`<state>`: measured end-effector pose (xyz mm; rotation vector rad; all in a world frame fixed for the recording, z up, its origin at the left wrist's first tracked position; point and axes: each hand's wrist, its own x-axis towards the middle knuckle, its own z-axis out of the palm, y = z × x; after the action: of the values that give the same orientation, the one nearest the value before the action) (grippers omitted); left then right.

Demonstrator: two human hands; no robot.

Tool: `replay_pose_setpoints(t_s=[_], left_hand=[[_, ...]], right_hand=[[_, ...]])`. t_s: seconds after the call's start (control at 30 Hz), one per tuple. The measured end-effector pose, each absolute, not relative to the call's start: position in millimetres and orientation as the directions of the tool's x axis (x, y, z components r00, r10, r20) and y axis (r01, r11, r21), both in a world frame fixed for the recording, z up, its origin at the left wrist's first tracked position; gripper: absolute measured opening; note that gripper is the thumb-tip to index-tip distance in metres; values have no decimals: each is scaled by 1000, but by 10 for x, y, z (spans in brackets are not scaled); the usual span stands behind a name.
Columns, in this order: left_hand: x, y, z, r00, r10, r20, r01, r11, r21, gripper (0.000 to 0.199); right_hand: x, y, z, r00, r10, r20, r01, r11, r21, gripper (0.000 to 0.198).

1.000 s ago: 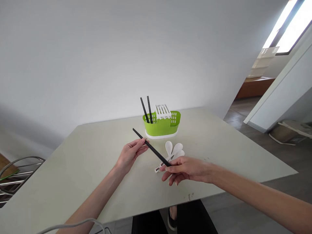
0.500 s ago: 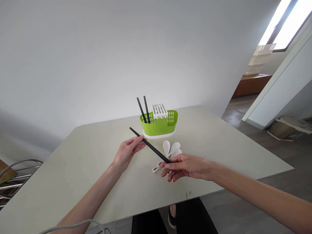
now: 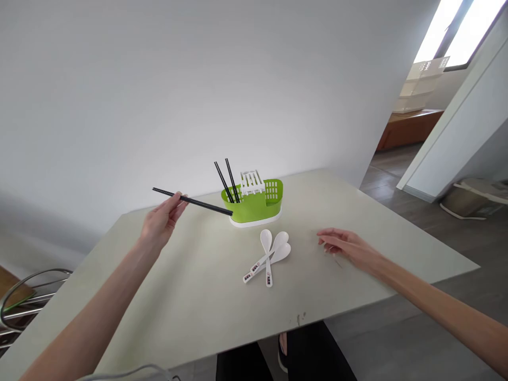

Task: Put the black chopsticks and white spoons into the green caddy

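Pinched in my left hand (image 3: 161, 218) is a pair of black chopsticks (image 3: 204, 205), held nearly level above the table, left of the green basket. My right hand (image 3: 347, 246) hovers over the right part of the table with nothing in it, its fingers loosely stretched. Against the wall side stands the green cutlery basket (image 3: 254, 209) on a white base, a white slotted piece (image 3: 252, 182) over its middle. More black chopsticks (image 3: 227, 182) lean upright in its left compartment. Three white spoons (image 3: 266, 256) lie crossed in front of the basket, labels on their handles.
The pale table (image 3: 190, 307) meets a grey-white wall (image 3: 198, 95) at its far edge. A metal-framed chair or stool (image 3: 32, 307) is at the lower left. A covered bin-like container (image 3: 472, 198) stands on the floor at right.
My right hand has let go of the chopsticks and moved right, uncovering the spoons. My left hand has carried the chopsticks left and up, turning them closer to level.
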<state>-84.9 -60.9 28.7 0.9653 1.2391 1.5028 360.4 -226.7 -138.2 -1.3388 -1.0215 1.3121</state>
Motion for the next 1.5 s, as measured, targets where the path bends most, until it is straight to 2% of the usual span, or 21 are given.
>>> replay_pose_setpoints(t_s=[0.07,0.13,0.37,0.57,0.73,0.93,1.13,1.33,1.5], left_hand=[[-870,-504,394,-289,956,55,-169,-108,980,3],[-856,-414,492,-309,945,107,-151,-160,975,4],[-657,-179,691,-327,918,225,3,-237,971,14],[-441,1,604,-221,936,275,147,-247,958,26],[-204,59,442,-147,965,217,259,-174,950,36],[-106,257,342,-154,971,181,352,-117,928,32],[-151,480,275,-132,986,104,471,-30,882,40],[-113,512,179,-76,988,132,457,-83,885,39],[-142,554,122,-36,995,98,509,-66,858,44]], right_hand=[[3712,-2278,-1508,208,969,-137,-118,-114,-986,54],[3733,-2306,-1564,253,963,-96,-126,-66,-990,54],[3530,-2420,-1485,135,991,-21,31,-25,-999,49],[3548,-2437,-1516,120,992,-27,7,-28,-1000,50],[3562,-2438,-1579,110,994,-17,-16,-15,-1000,46],[3545,-2438,-1549,94,995,-31,14,-32,-999,46],[3539,-2442,-1492,77,996,-36,29,-38,-999,49],[3536,-2446,-1471,75,996,-39,49,-43,-998,49],[3531,-2449,-1473,67,997,-42,76,-47,-996,48]])
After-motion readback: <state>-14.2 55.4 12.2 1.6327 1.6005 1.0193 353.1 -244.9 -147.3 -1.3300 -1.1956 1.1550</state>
